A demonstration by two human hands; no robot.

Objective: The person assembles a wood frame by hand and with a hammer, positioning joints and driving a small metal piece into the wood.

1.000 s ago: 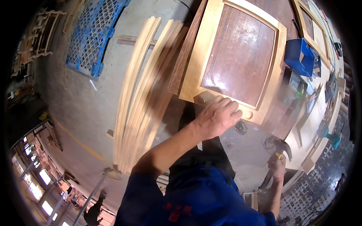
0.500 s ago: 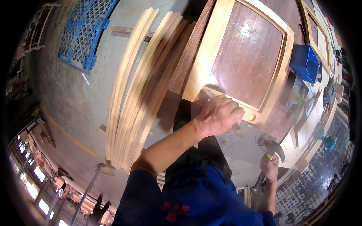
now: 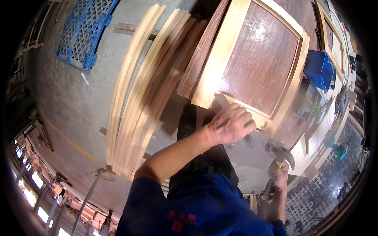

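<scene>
A pale wooden door frame (image 3: 214,59) with a brown wood panel (image 3: 262,59) lies on a brown workbench. My left hand (image 3: 232,124) is closed at its near rail, around a flat strip (image 3: 221,100) that looks like wood. One end of the strip shows on the rail beyond my knuckles; the other end, below my hand, is blurred. A round recess (image 3: 264,124) is in the rail to the right of this hand. My right hand (image 3: 278,173) grips a hammer (image 3: 285,155) by its handle, low at the right and apart from the door.
Long wooden strips (image 3: 134,94) are stacked to the left of the bench. Further left, a blue plastic pallet (image 3: 84,33) is on the concrete floor. A blue box (image 3: 318,69), a teal power tool (image 3: 339,150) and another wooden frame (image 3: 332,37) lie at the right.
The view has shifted slightly. My left hand stays at the near rail, and the strip's lower end has turned from clear to blurred. My right hand still holds the hammer in nearly the same place.
</scene>
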